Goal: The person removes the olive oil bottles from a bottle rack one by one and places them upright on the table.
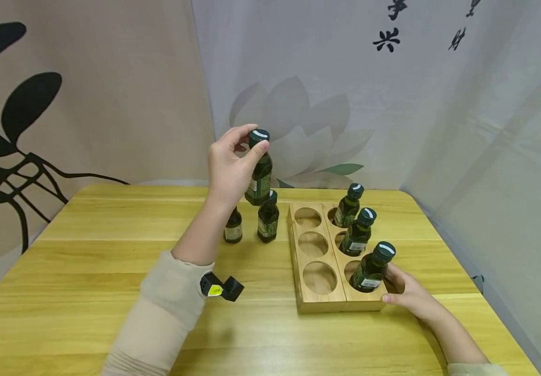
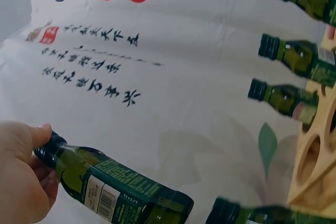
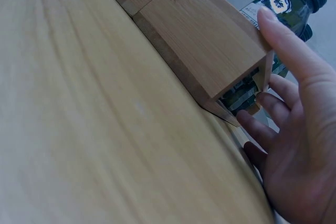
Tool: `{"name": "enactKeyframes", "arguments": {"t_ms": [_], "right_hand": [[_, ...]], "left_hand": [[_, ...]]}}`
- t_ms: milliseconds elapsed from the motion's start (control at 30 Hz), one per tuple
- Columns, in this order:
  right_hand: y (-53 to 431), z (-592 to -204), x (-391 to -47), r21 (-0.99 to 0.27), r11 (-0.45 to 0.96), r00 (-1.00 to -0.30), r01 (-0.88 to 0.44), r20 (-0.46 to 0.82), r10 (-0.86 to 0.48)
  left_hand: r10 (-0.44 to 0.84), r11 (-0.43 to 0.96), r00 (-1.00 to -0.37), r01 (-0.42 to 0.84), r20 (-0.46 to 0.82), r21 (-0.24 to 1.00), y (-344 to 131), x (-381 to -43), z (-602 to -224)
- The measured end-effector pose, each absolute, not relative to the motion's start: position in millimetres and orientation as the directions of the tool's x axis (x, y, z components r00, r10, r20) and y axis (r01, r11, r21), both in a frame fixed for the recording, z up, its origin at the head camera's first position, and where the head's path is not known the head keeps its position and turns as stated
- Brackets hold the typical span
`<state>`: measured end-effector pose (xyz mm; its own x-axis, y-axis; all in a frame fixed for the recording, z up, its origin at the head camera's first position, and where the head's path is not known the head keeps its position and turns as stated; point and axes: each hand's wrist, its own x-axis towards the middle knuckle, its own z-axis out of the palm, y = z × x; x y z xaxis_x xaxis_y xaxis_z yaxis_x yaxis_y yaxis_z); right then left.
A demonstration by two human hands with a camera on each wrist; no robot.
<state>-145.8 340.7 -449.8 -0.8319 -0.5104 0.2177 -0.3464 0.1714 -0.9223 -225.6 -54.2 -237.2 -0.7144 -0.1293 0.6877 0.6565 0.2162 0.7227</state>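
Note:
My left hand (image 1: 233,164) holds a dark green glass bottle (image 1: 260,180) by its cap, raised over the far part of the table. In the left wrist view this bottle (image 2: 113,190) tilts, its barcode label facing the camera. My right hand (image 1: 411,295) rests at the near right corner of a wooden rack (image 1: 319,308), thumb and fingertips against it. Three similar bottles stand in the rack's right row: a near bottle (image 1: 371,269), a middle bottle (image 1: 357,235) and a far bottle (image 1: 347,206). The left row shows three bare round holes.
Left of the rack, a bottle (image 1: 268,219) stands on the wooden table (image 1: 87,271), with another bottle (image 1: 234,230) beside it, partly behind my left forearm. A printed cloth backdrop (image 1: 298,62) hangs behind the table's far edge. A small black device (image 1: 221,287) sits on my left wrist.

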Motion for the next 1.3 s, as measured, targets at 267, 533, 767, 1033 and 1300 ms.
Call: {"name": "enactKeyframes", "arguments": {"t_ms": [267,533,767,1033,1300], "right_hand": [[340,-449,-145,-0.923,0.173,-0.835,-0.343,0.216,-0.506],[340,-450,-144,-0.924,0.194,-0.847,-0.330,0.199,-0.492],[341,-451,-145,-0.919,0.210,-0.849,-0.333,0.196,-0.490],[342,-450,-146,-0.917,0.208,-0.845,-0.341,0.202,-0.495],[342,-452,-147,-0.923,0.195,-0.844,-0.332,0.199,-0.499]], "left_hand": [[-0.179,0.272,-0.705,0.634,0.686,0.724,-88,-223,-234],[-0.231,0.287,-0.698,0.616,0.677,0.733,-114,-220,-233],[-0.280,0.289,-0.729,0.557,0.625,0.779,-133,-218,-241],[-0.305,0.305,-0.740,0.521,0.599,0.798,-146,-220,-257],[-0.309,0.312,-0.780,0.457,0.543,0.833,-154,-220,-288]]}}
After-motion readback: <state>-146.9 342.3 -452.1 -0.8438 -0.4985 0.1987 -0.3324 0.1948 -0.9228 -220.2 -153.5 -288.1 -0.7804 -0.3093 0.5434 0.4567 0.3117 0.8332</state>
